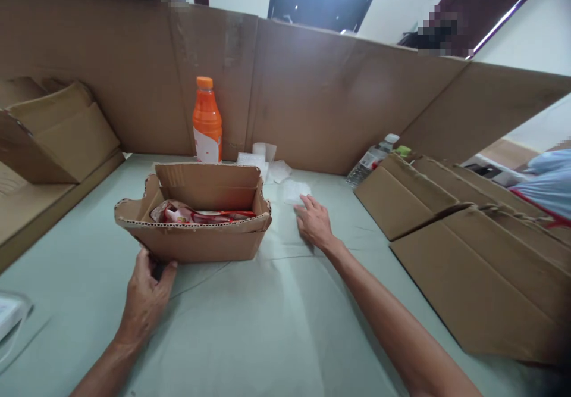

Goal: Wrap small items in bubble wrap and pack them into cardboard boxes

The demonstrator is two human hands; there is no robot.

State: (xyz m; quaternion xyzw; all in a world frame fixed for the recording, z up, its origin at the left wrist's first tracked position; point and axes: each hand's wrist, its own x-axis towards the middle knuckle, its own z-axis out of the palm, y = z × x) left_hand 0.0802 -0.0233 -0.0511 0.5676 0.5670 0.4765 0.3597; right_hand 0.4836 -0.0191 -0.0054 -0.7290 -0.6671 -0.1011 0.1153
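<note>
An open cardboard box (200,236) sits on the pale green table cover (267,325), with red and white packets (196,213) lying inside. My left hand (145,296) grips the box's near left bottom corner, thumb against its front wall. My right hand (314,221) lies flat on the table just right of the box, palm down, fingers apart, with its fingertips near a small white paper slip (294,190). It holds nothing.
An orange drink bottle (207,121) stands behind the box by the cardboard wall (312,87). White paper slips (263,162) lie beside it. A clear water bottle (372,159) leans at the right by flattened cartons (468,254). More folded cartons (57,135) are stacked left.
</note>
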